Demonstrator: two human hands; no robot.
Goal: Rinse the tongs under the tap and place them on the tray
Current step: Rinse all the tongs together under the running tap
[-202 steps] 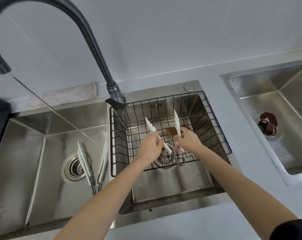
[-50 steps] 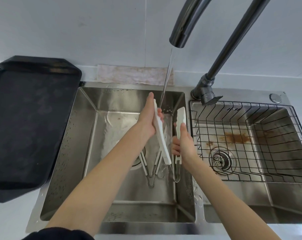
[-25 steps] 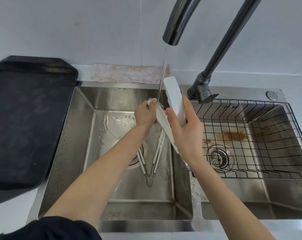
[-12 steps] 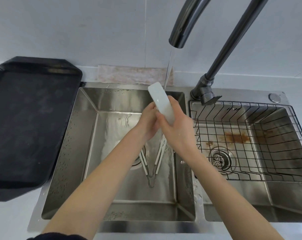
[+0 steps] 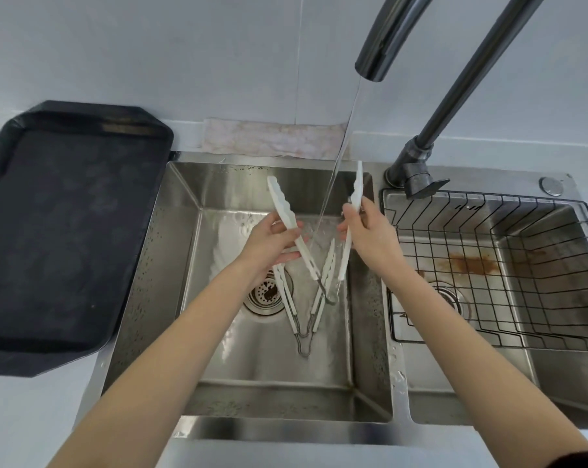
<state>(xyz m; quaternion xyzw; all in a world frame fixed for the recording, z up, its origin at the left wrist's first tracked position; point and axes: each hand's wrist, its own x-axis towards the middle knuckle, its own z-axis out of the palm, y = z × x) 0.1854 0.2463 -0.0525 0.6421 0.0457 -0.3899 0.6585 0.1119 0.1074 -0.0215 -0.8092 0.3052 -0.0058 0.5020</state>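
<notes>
Head view: second tongs (image 5: 306, 298) below held tongs (image 5: 287, 214).

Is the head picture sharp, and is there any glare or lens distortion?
Head view: mostly sharp; even soft light; mild glare on the steel left sink basin; wide-angle bending curves the dark metal tap and black plastic tray; the thin water stream looks faint.

Glossy steel sink (image 5: 370, 349), white plastic tongs (image 5: 287, 216), matt black tray (image 5: 66, 231)
</notes>
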